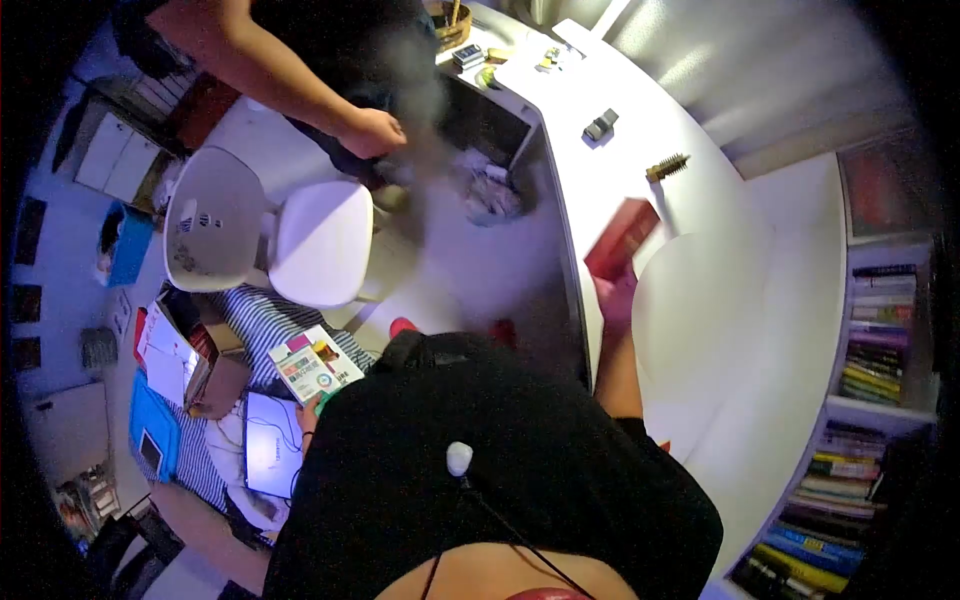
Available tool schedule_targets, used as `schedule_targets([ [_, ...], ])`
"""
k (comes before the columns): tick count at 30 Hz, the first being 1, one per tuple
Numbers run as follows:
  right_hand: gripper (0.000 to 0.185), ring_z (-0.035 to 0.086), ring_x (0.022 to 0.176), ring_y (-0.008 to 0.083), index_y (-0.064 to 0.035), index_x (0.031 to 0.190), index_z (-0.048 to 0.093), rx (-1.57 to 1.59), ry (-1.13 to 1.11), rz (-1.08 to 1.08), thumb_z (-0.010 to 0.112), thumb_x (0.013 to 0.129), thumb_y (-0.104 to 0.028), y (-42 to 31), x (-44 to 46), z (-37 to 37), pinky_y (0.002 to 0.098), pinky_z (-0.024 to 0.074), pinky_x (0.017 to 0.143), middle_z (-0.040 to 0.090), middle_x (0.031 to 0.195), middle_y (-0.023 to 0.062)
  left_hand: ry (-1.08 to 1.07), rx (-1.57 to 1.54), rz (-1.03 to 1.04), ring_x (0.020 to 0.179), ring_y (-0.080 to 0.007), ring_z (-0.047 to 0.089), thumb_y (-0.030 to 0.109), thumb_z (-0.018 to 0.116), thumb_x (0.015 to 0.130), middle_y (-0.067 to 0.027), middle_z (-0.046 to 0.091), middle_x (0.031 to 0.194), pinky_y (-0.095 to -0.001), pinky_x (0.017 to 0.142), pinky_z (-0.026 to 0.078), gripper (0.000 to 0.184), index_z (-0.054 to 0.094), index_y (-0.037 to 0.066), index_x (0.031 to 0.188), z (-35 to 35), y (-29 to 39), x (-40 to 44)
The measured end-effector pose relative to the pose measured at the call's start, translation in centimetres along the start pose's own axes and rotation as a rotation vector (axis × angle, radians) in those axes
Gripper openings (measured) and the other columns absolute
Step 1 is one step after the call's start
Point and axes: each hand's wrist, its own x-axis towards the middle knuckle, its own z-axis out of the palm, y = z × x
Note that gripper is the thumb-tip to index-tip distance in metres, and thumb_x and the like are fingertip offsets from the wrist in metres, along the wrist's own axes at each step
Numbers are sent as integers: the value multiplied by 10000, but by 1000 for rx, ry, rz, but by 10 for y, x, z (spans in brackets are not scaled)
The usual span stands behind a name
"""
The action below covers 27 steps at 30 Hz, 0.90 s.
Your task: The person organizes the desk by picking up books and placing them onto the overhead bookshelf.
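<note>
My right hand [617,296] is wrapped round the lower end of a red box [622,240], tilted over the edge of the white desk [700,290]. Slight blur hides what is printed on the box. On the other side, my left hand [309,414] grips the lower edge of a white book [316,364] with coloured pictures on its cover; most of those fingers are hidden behind my black shirt and the book. A round hairbrush [667,168] and a dark wristwatch [601,125] lie on the desk beyond the red box.
Another person's hand [372,133] hangs near a white chair [322,243]. A striped bed [262,312] holds a laptop [272,445], a blue folder [155,425] and a box of papers [180,365]. Bookshelves [832,405] stand at right; a wicker basket [452,25] sits on the desk's far end.
</note>
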Motion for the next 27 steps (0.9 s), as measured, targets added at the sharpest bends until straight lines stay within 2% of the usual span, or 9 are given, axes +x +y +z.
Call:
schedule_targets([
  [2, 483, 342, 1236, 294, -19, 1341, 266, 741, -98, 147, 347, 936, -269, -7, 11, 47, 489, 224, 1056, 360, 1337, 160, -2, -114, -24, 778, -210, 582, 111, 684, 679, -129, 610, 929, -311, 705, 464, 328, 572, -55, 939, 7, 1, -3],
  [4, 521, 319, 1256, 312, -35, 1360, 219, 918, -477, 118, 358, 924, -284, -20, 15, 89, 527, 230, 1043, 340, 1353, 171, -19, -208, -50, 783, -205, 582, 106, 677, 690, -123, 609, 937, -308, 703, 467, 320, 573, -43, 953, 18, 7, -11],
  [5, 582, 343, 1242, 309, -50, 1366, 211, 778, -274, 79, 392, 905, -357, -28, 15, 116, 521, 251, 1033, 323, 1365, 169, -23, -248, -62, 785, -203, 582, 103, 674, 696, -120, 608, 941, -307, 701, 469, 316, 573, -37, 960, 21, 11, -13],
  [7, 671, 389, 1208, 291, -64, 1336, 308, 809, -480, 37, 436, 850, -509, -14, 34, 142, 493, 299, 1009, 311, 1382, 130, -26, -309, -84, 789, -198, 583, 97, 667, 707, -113, 607, 949, -304, 699, 473, 308, 574, -25, 974, 27, 14, -20],
  [11, 603, 326, 1250, 315, -90, 1340, 315, 1112, -690, 242, 404, 878, -468, 4, 56, 167, 510, 279, 1016, 272, 1394, 167, -3, -420, -92, 798, -188, 583, 86, 654, 728, -100, 604, 965, -297, 695, 480, 297, 576, -1, 1002, 34, 22, -35],
  [17, 391, 574, 887, 242, -26, 1223, 398, 843, -758, 533, 445, 891, -228, 51, 95, 195, 349, 488, 752, 516, 1159, 158, 81, -578, -13, 812, -173, 583, 70, 634, 761, -80, 601, 989, -288, 688, 491, 290, 579, 35, 1044, 59, 51, -93],
  [18, 309, 565, 908, 217, -27, 1187, 414, 758, -809, 524, 425, 906, -155, 51, 93, 210, 338, 480, 769, 528, 1123, 130, 98, -358, 29, 826, -195, 584, 46, 619, 760, -78, 595, 978, -311, 662, 509, 366, 527, 50, 1114, 39, -23, -59],
  [21, 317, 529, 941, 162, -28, 1191, 399, 280, -925, 458, 477, 898, -116, 38, 63, 273, 307, 438, 813, 526, 1110, 88, 262, -615, -75, 847, -207, 592, 43, 652, 729, -94, 581, 1024, -331, 673, 521, 439, 481, 35, 1134, 101, 148, -160],
  [27, 444, 543, 874, 132, -63, 1202, 338, -122, -1398, 329, 538, 819, 39, 51, -16, 355, 227, 477, 685, 552, 982, 108, 194, -835, 45, 857, -192, 593, 16, 635, 757, -79, 592, 996, -342, 737, 512, 414, 447, 37, 1125, 149, 185, -181],
])
